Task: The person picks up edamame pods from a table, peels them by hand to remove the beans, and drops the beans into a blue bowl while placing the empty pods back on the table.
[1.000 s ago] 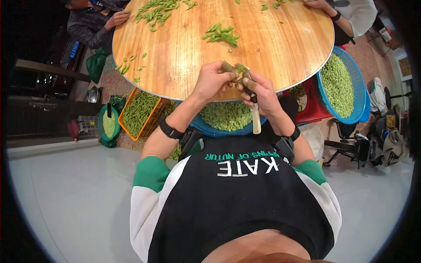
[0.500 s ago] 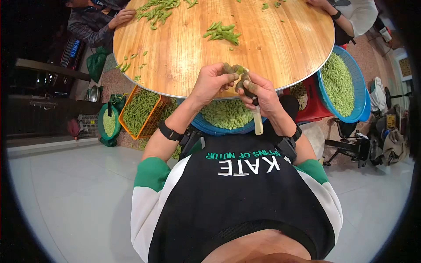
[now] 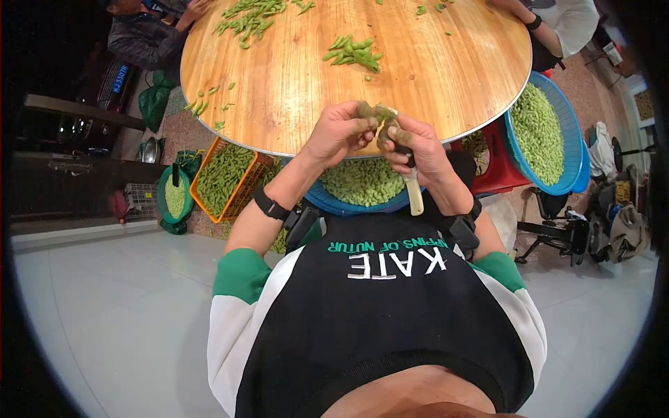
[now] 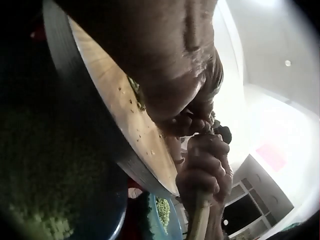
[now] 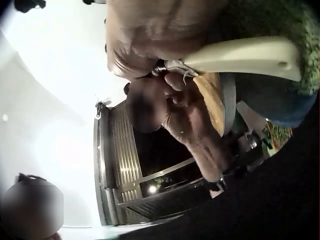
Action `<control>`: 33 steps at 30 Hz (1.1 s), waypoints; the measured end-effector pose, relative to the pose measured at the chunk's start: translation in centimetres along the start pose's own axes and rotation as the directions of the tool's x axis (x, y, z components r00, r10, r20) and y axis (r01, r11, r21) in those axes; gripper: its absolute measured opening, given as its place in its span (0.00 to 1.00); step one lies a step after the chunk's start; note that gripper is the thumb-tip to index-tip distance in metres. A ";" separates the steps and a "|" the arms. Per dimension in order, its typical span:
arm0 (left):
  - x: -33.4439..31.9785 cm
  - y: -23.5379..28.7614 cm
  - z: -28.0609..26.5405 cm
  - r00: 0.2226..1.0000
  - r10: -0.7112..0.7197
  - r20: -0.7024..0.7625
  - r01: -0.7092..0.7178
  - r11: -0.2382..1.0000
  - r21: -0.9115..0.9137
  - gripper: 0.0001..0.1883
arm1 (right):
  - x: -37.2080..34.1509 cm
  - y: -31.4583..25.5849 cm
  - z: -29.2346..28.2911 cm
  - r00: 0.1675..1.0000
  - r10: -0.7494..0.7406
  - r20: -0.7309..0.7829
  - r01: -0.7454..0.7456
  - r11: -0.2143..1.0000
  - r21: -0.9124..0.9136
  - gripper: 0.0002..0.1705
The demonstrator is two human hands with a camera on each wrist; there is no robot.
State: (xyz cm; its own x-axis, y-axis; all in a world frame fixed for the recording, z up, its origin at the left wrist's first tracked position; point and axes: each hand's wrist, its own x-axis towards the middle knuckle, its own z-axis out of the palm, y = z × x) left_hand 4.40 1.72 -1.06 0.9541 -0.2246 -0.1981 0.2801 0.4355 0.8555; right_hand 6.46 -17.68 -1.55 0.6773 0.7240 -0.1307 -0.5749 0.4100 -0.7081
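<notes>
Over the near edge of the round wooden table point(image 3: 300, 104), both hands meet fingertip to fingertip. The left hand point(image 3: 339, 134) pinches what looks like a green soybean pod, mostly hidden by the fingers. Curled round a cream-handled tool point(image 3: 414, 194), the right hand point(image 3: 421, 150) has its thumb and forefinger up at the left fingertips. The tool's handle point(image 5: 250, 57) has a hole near its end, and its working end is hidden in the grip. Fingertips of both hands look olive-dark. Below the hands sits a blue basin point(image 3: 317, 200) of shelled beans point(image 3: 362, 182).
Soybean pods point(image 3: 354, 53) lie piled mid-table, with more pods point(image 3: 247, 21) at the far left. An orange crate point(image 3: 240, 195) of pods stands at left, a blue basket point(image 3: 577, 150) of shelled beans at right. Other people sit at the table's far sides.
Both hands stay in nearly the same spot, the tool's handle swinging slightly right. Less green shows between the fingertips. At far left, another person's hand has moved back along the table's edge.
</notes>
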 end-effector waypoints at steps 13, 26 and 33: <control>-0.1 -0.5 0.4 0.810 0.560 0.178 -0.427 0.354 0.832 0.06 | 0.9 1.1 -1.7 0.988 0.148 0.031 -0.149 0.908 0.392 0.17; -1.4 0.1 1.2 0.955 0.261 -0.139 -0.164 0.859 0.484 0.07 | 1.0 1.7 -0.3 0.994 0.094 0.062 -0.110 0.934 0.341 0.16; -1.2 -0.4 1.0 0.859 0.508 0.064 -0.309 0.414 0.856 0.08 | 1.1 1.3 0.1 0.983 -0.059 -0.175 0.046 0.996 -0.073 0.11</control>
State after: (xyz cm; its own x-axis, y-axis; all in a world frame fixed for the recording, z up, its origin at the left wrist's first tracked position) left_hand 3.00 0.98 -0.69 0.9550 -0.0278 0.2953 -0.2696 -0.4968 0.8249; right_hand 6.41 -16.30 -2.48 0.7796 0.5906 -0.2084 -0.5080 0.4018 -0.7619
